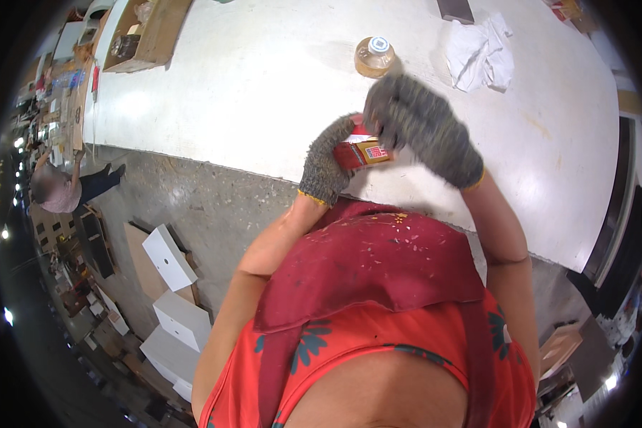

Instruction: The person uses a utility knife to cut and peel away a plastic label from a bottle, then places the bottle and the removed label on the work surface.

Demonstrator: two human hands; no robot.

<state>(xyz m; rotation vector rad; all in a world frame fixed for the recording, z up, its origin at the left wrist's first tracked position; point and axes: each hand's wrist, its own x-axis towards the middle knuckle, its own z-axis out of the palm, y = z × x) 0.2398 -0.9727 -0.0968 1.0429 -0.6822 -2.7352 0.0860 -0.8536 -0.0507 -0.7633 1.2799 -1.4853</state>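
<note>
My left hand point(326, 160), in a grey knit glove with a yellow cuff edge, grips a red container with a yellow label point(364, 153) over the near edge of the white table. Above and right of it is my right hand point(424, 128), gloved alike and blurred by motion. Its fingers curl inward close to the container's top; whatever they hold is hidden. Just beyond the right hand, a clear bottle with a white cap point(379, 47) stands inside a brown tape roll point(373, 65).
A crumpled white cloth point(480, 53) lies at the table's far right, near a dark block point(455, 10). An open wooden box point(150, 36) with items stands far left. White boxes point(182, 319) sit on the floor at left; another person point(68, 187) is beyond them.
</note>
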